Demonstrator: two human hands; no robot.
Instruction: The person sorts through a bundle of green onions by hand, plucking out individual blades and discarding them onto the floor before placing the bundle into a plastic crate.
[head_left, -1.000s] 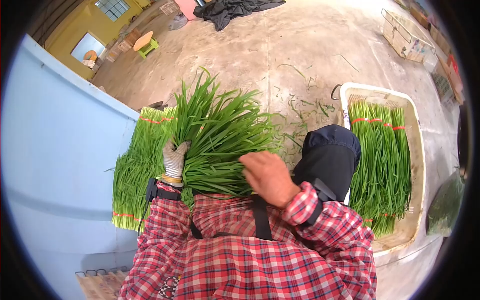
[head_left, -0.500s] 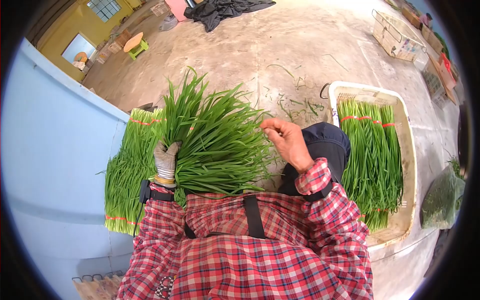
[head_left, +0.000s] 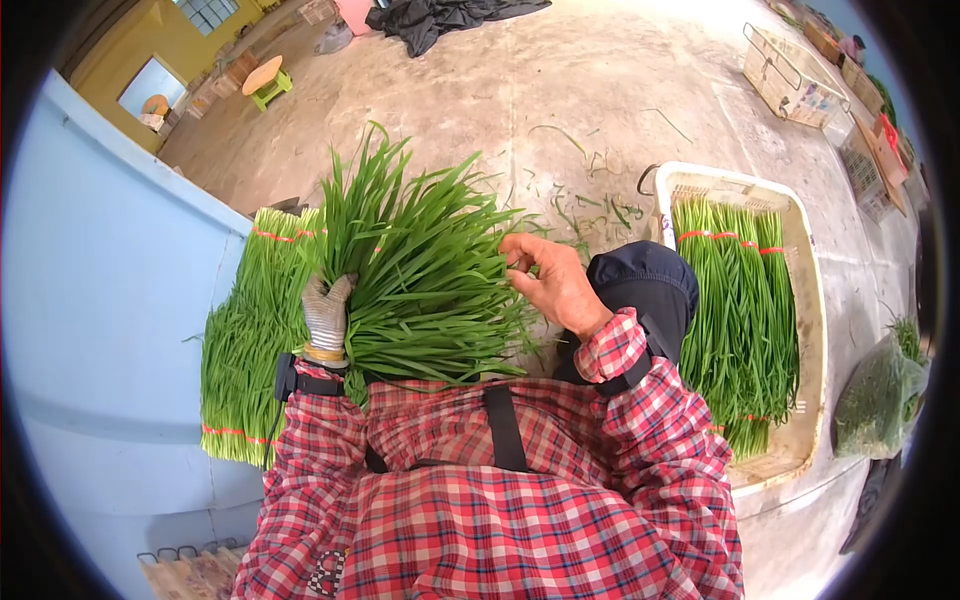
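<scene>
A loose, fanned-out bunch of garlic chives point(head_left: 430, 270) lies over my lap, its leaf tips pointing up and right. My left hand point(head_left: 326, 312), in a striped glove, is closed round the bunch at its left side. At the right-hand leaf tips is my bare right hand point(head_left: 555, 280), thumb and fingers bent toward each other; what they pinch, if anything, is too small to make out. Left of the bunch, more chives point(head_left: 250, 340) tied with red bands are stacked against the blue wall.
On my right a white plastic crate point(head_left: 815, 330) holds banded chive bundles point(head_left: 735, 320). Leaf scraps point(head_left: 600, 210) litter the concrete floor. Farther right are a clear bag of greens point(head_left: 880, 400) and another crate point(head_left: 795, 75). A person point(head_left: 852, 46) is in the far right background.
My right hand has moved slightly left, up to the leaf tips. My left hand keeps its hold on the chives. The view has shifted a little.
</scene>
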